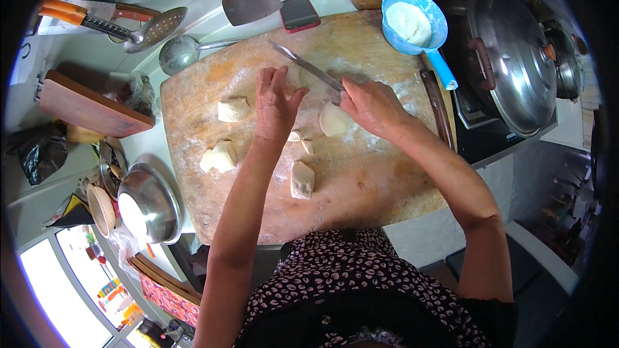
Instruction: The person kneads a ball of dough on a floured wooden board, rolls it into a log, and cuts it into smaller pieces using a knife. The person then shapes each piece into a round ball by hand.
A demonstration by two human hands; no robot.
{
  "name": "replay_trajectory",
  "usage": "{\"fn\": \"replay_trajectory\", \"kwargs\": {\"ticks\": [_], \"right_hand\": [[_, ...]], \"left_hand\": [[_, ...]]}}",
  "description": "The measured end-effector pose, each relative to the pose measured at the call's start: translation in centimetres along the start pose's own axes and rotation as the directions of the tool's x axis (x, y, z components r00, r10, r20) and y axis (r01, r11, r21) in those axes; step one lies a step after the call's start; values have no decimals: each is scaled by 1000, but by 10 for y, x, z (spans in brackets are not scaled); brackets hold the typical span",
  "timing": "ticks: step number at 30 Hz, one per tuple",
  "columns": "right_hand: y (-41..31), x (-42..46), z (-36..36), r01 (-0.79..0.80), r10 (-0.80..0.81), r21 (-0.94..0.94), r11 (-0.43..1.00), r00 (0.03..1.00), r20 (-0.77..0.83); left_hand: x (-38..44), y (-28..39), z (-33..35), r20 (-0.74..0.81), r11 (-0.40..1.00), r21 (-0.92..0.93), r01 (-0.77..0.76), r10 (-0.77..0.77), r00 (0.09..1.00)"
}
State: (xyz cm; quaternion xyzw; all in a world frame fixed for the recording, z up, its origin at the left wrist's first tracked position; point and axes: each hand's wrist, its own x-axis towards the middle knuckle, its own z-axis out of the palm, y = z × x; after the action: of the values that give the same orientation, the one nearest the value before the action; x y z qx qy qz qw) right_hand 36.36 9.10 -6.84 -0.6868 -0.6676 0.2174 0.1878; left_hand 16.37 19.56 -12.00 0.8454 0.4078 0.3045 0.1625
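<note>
My right hand (370, 106) grips the handle end of a knife (307, 65), its metal blade pointing up and to the left over a floured wooden board (261, 222). My left hand (276, 101) is low over the board with its thumb spread, left of the blade. A pale piece of dough (294, 77) shows between its thumb and fingers; whether it is gripped is hidden. Below my right hand lies a rounded dough piece (334, 120). Other dough lies around: a block (233, 109), a lobed piece (220, 156), a tall chunk (302, 180) and small scraps (307, 147).
A blue scoop of flour (414, 21) overlaps the board's upper right corner, with a dark stick (437, 108) below it. A phone (300, 13) touches the far edge. A lidded steel pot (512, 58) stands on the stove at right; a steel bowl (164, 203) stands left.
</note>
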Motion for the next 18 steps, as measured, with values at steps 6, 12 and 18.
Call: {"fn": "replay_trajectory", "kwargs": {"ticks": [6,12,18], "right_hand": [[-4,3,-13,-22,19,89,996,999,38],[-3,9,-8,-6,0,56,998,994,112],[2,22,5,-35,40,-31,999,986,160]], "left_hand": [[0,1,0,19,1000,-17,22,-22,1000],[-1,1,1,31,999,-13,43,-43,999],[-4,1,4,-4,1000,-5,10,-11,1000]]}}
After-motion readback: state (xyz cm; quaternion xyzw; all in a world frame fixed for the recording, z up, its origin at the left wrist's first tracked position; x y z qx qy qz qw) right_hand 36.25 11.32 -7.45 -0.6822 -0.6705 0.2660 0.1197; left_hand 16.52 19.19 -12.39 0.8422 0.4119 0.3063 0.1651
